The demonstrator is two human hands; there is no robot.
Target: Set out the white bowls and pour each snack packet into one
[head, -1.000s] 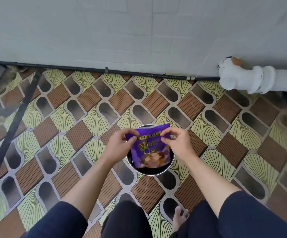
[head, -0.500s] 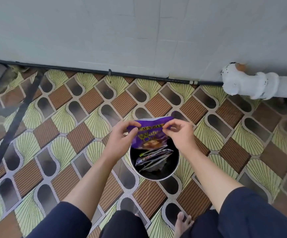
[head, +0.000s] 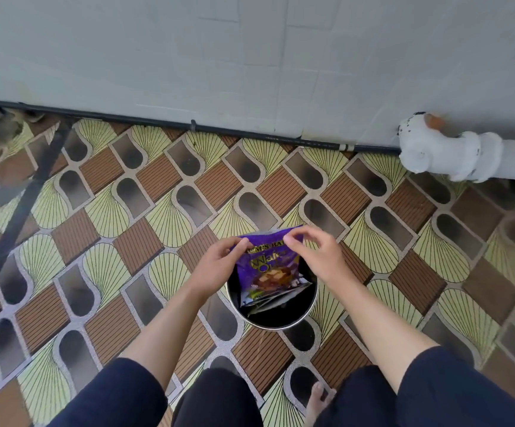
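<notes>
view from a head camera looking straight down at a person's own arms over a patterned floor (head: 126,241) of brown, yellow and grey shapes. just below centre, toward 6 o'clock, a purple wafer packet (head: 268,266) hangs upright between both hands. the left hand (head: 216,266) pinches the packet's top edge at its 9 o'clock corner between thumb and fingers; the right hand (head: 318,257) pinches the same edge further toward 3 o'clock with thumb and forefinger, its other fingers loosely curled. the packet's lower end dips into a round metal-rimmed container (head: 268,326) with a dark inside, which stands on the floor. compared with a second ago the packet sits higher, so it no longer covers the opening, and several flattened packets (head: 274,300) now show lying in the container beneath it. this reads as a packet being lifted out to be opened, or gripped ready to tear; whether the top is torn yet cannot be told. no white bowl is in view, so pouring looks not yet begun. at 3 o'clock a white pipe (head: 453,155) runs along the wall; at 9 o'clock a dark rod (head: 19,217) slants across the floor; at 6 o'clock a bare foot (head: 318,402) shows.
</notes>
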